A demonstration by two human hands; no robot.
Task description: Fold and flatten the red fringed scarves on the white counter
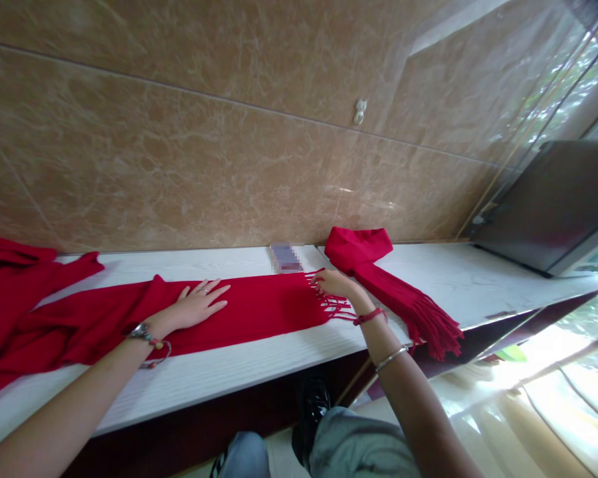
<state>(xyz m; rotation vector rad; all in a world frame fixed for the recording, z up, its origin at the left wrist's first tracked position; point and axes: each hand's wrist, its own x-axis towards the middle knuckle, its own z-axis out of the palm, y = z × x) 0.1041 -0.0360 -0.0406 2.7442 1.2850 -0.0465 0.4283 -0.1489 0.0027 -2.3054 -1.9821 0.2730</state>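
Note:
A long red scarf [269, 302] lies stretched along the white table, smooth at its right part and rumpled toward the left. My left hand [197, 305] rests flat on it, fingers spread. At the scarf's right end, my right hand [336, 284] has its fingers curled in at the far corner, closed on the fringe [335, 309]; the other strands hang loose beside it. A second red scarf [379, 262], folded over, lies just right of my right hand, its tassels drooping over the table's front edge. More bunched red cloth [14, 285] fills the far left.
A phone-like object [285, 257], blurred out, lies behind the scarf near the wall. The white table [239, 355] runs along a brown marbled tile wall [179, 153]. A dark boxy appliance [548, 199] stands at the right end. My legs and a black shoe [311, 405] are below the front edge.

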